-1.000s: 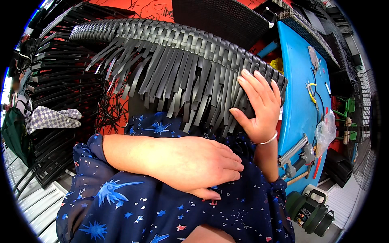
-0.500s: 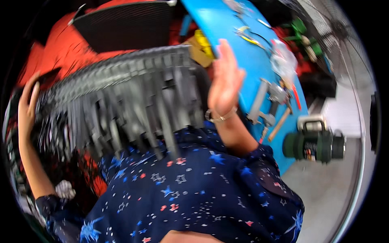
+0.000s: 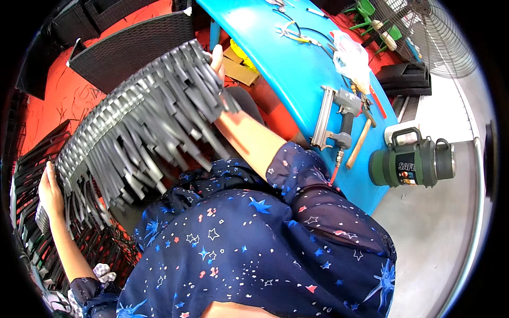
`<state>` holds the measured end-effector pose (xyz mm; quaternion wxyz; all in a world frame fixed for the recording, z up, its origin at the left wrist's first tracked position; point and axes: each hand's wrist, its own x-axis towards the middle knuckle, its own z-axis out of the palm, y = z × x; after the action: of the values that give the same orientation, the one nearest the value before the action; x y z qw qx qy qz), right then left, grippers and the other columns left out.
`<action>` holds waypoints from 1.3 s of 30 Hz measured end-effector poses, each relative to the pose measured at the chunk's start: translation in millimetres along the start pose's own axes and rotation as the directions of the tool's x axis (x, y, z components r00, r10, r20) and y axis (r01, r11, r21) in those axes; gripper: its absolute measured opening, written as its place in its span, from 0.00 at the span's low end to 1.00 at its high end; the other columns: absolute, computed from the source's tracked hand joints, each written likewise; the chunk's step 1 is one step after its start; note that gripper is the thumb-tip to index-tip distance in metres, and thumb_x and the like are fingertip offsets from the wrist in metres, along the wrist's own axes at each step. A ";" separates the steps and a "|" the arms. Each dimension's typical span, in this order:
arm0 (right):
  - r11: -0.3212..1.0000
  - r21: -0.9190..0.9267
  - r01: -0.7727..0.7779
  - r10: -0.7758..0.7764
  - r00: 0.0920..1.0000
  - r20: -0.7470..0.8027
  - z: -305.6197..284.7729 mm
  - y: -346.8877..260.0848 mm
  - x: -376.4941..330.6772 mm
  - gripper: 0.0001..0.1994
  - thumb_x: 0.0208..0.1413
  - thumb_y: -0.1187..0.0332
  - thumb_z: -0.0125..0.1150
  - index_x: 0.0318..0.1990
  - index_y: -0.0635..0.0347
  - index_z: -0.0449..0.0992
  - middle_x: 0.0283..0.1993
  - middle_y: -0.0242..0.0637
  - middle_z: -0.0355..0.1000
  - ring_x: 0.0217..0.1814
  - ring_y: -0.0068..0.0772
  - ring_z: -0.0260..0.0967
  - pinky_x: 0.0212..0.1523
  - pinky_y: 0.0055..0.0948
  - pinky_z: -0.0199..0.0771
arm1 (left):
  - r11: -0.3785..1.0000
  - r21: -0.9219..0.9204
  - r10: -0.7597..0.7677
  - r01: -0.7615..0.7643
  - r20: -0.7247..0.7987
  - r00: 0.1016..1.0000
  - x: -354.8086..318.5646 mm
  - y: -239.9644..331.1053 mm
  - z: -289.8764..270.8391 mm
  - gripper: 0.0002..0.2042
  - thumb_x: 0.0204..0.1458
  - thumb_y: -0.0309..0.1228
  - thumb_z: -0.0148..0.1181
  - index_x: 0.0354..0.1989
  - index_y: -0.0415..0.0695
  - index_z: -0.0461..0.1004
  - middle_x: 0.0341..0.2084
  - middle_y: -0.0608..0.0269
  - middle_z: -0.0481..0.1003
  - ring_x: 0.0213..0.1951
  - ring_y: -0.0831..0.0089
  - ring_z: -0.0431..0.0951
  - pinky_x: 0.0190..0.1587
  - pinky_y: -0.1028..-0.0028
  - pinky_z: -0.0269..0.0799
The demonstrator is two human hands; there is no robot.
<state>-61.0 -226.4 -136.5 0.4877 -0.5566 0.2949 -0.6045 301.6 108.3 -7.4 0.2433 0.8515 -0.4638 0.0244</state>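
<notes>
A curved, woven dark grey plastic-strip panel [image 3: 127, 100] is held up in front of me, many loose strip ends dangling from its lower edge. It slants, with the right end higher. Against its left end lies my left hand [image 3: 50, 195], fingers fairly straight and close together, holding that edge. My right hand [image 3: 217, 66] has the upper right end, with its thumb or a finger showing at the edge and the remaining fingers hidden by the strips. The panel hangs between both hands, above my lap.
To my right, a blue table [image 3: 265, 53] carries a nail gun [image 3: 344, 114], a wooden-handled hammer [image 3: 359, 143], pliers [image 3: 297, 36] and a plastic bag [image 3: 351, 61]. A green jug [image 3: 405, 163] is beside it. Dark woven pieces [image 3: 135, 50] stand on the red floor; a fan [image 3: 429, 37] is far right.
My right hand, raised open and apart from the panel before, has come left onto its right end. The panel has tilted, right end up, and my left hand has moved lower.
</notes>
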 end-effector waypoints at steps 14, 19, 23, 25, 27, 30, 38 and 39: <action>0.984 0.161 -0.082 0.108 0.981 -0.162 11.0 35.2 59.9 0.36 0.64 0.39 0.37 0.22 0.67 0.72 0.20 0.44 0.70 0.25 0.40 0.67 0.38 0.41 0.66 | 0.955 0.187 0.219 -0.230 0.078 0.973 -21.5 45.4 5.2 0.22 0.67 0.41 0.44 0.61 0.38 0.68 0.56 0.46 0.72 0.59 0.53 0.71 0.63 0.63 0.62; 0.979 0.058 -0.197 0.198 0.980 -0.014 -16.8 38.3 71.5 0.38 0.64 0.36 0.38 0.27 0.66 0.78 0.25 0.44 0.75 0.31 0.41 0.70 0.41 0.39 0.69 | 0.978 0.151 0.145 -0.146 0.017 0.989 -32.8 77.2 15.6 0.22 0.66 0.42 0.47 0.58 0.37 0.71 0.53 0.47 0.75 0.56 0.55 0.74 0.61 0.65 0.64; 0.801 -0.538 0.263 -0.044 0.922 0.384 -109.8 49.8 109.9 0.31 0.64 0.41 0.42 0.34 0.59 0.82 0.36 0.47 0.80 0.42 0.49 0.76 0.47 0.43 0.71 | 0.967 0.180 0.186 -0.181 -0.009 0.982 -40.8 83.9 16.7 0.20 0.65 0.40 0.50 0.56 0.38 0.71 0.50 0.48 0.76 0.53 0.53 0.75 0.58 0.64 0.66; 0.603 -0.766 0.221 -0.005 0.962 0.273 -161.8 16.6 117.7 0.24 0.61 0.47 0.46 0.37 0.58 0.82 0.42 0.48 0.79 0.47 0.51 0.76 0.51 0.43 0.72 | 0.952 0.255 0.176 -0.170 -0.002 0.984 -63.6 85.5 18.8 0.19 0.64 0.39 0.49 0.57 0.39 0.71 0.50 0.48 0.75 0.54 0.53 0.75 0.59 0.63 0.65; 0.379 -0.924 0.047 0.035 0.997 0.065 -222.0 11.6 147.0 0.14 0.55 0.55 0.62 0.36 0.55 0.83 0.35 0.42 0.79 0.37 0.40 0.76 0.43 0.36 0.74 | 0.950 0.268 0.166 -0.162 0.007 0.986 -69.2 85.9 18.4 0.19 0.64 0.39 0.48 0.57 0.40 0.71 0.52 0.49 0.75 0.55 0.54 0.74 0.60 0.63 0.64; 0.148 -0.984 -0.095 0.125 0.989 -0.077 -272.4 -0.9 184.3 0.20 0.58 0.49 0.54 0.41 0.55 0.82 0.41 0.47 0.79 0.45 0.47 0.77 0.48 0.41 0.73 | 0.944 0.310 0.124 -0.113 -0.014 0.992 -83.2 82.8 2.9 0.19 0.64 0.38 0.48 0.58 0.40 0.70 0.53 0.50 0.74 0.56 0.54 0.73 0.61 0.63 0.63; -0.238 -0.947 0.216 0.342 0.931 0.126 -569.1 10.4 290.4 0.29 0.62 0.57 0.50 0.66 0.66 0.61 0.62 0.58 0.67 0.65 0.52 0.65 0.63 0.43 0.64 | 0.973 0.194 0.137 -0.126 -0.047 0.989 -92.9 80.6 -8.6 0.19 0.58 0.40 0.54 0.55 0.44 0.74 0.50 0.52 0.76 0.54 0.54 0.74 0.59 0.63 0.65; -0.303 -0.915 0.265 0.312 0.935 0.167 -592.0 -13.1 316.3 0.27 0.58 0.66 0.50 0.65 0.67 0.63 0.62 0.58 0.67 0.66 0.53 0.65 0.64 0.42 0.64 | 0.978 0.146 0.159 -0.147 -0.077 0.984 -102.7 67.0 1.4 0.19 0.58 0.40 0.54 0.54 0.44 0.74 0.49 0.52 0.76 0.53 0.54 0.75 0.58 0.63 0.66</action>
<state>-602.9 -622.4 -125.2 -0.1094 -0.8085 0.5781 0.0077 189.2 157.3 -9.9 0.2008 0.8263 -0.5138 0.1132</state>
